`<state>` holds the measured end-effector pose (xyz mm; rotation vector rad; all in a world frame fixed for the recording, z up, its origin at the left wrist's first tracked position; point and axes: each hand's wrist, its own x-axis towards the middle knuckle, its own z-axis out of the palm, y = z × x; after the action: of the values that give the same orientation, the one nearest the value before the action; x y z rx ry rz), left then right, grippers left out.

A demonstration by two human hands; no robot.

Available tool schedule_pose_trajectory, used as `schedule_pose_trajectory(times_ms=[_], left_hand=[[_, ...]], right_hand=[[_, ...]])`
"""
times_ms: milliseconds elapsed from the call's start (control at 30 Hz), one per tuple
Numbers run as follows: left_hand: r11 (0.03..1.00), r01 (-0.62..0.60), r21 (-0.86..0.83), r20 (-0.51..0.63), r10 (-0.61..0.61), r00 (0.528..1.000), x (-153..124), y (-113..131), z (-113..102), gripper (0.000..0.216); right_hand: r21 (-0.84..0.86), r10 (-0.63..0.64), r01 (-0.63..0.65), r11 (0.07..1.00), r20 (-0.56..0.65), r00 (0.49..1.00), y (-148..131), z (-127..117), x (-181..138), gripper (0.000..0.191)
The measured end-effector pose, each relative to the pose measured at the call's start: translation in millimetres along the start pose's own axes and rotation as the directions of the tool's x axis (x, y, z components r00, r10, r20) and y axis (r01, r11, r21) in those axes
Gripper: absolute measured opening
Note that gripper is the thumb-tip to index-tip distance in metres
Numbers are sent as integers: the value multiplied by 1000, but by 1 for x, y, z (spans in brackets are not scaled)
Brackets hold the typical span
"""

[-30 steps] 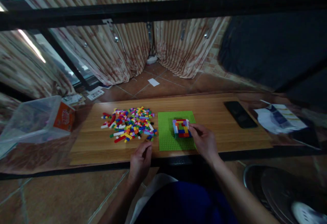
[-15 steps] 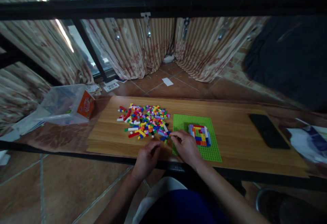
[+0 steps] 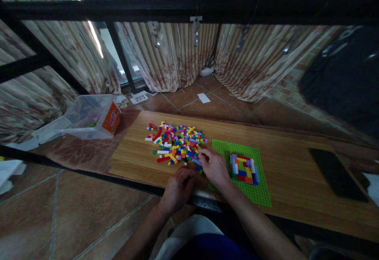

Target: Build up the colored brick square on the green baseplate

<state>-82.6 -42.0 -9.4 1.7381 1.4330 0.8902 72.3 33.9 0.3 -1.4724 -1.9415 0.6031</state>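
Note:
A heap of loose toy building bricks (image 3: 180, 143) in many colours lies on the wooden board. At the heap's right edge, the fingertips of my right hand (image 3: 215, 168) are pinched together among the bricks; what they hold, if anything, is hidden. My left hand (image 3: 178, 187) is curled near the front edge of the board, thumb and fingers together, and I cannot make out anything in it. Beside my right hand lies a green baseplate (image 3: 263, 191), partly covered by that wrist. On it sits a low block of multicoloured bricks (image 3: 244, 169).
A clear plastic bin (image 3: 89, 127) with an orange label stands left of the wooden board (image 3: 133, 133). A dark flat phone-like slab (image 3: 337, 173) lies at the right. A black rail (image 3: 166, 9) crosses in front of striped curtains (image 3: 183, 58). Papers lie on the tiled floor.
The camera view has swung, so the scene sits further right in the picture. My right fingertips have moved slightly away from me, further into the heap's right edge. My left hand stays close by.

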Motion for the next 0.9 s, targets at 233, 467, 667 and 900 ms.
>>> schedule_pose_trajectory(times_ms=[233,467,667,900], left_hand=[[1000,-2,-16,-13,1,1000,1,-1,1,19],[1000,17,-11,-8,-17,1000,2,2,0,19],[998,11,-59,-15,-12,1000,2,3,0,18],[996,12,-90,-48,-16,999,2,3,1,17]], right_hand=[[167,7,9,986,-92,996,-7,2,-23,21],[218,-19,53,974,-154,988,-3,5,-52,21],[245,-186,206,947,-105,977,1,17,-79,21],[199,-272,281,939,-72,960,9,25,-84,21]])
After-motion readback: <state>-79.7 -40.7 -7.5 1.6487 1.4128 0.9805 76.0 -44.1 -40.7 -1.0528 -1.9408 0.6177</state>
